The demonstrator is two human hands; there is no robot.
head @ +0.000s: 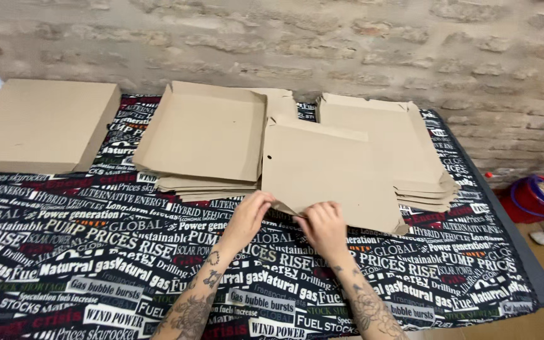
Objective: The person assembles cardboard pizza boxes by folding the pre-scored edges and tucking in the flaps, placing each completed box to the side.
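Observation:
A flat brown cardboard box blank (322, 176) lies tilted across the middle of the table, overlapping two stacks. My left hand (250, 217) pinches its near left corner flap. My right hand (323, 228) grips the near edge beside it, fingers curled over the cardboard. Under the blank on the left sits a stack of flat cardboard blanks (203, 135) with raised side flaps. A second stack of cardboard blanks (404, 148) sits on the right, partly covered by the held blank.
A closed brown cardboard box (36, 126) rests at the far left. The table (96, 252) wears a black cloth printed with white lettering. A brick wall (347, 44) runs behind. A red bucket with a mop (539, 198) stands on the floor at right.

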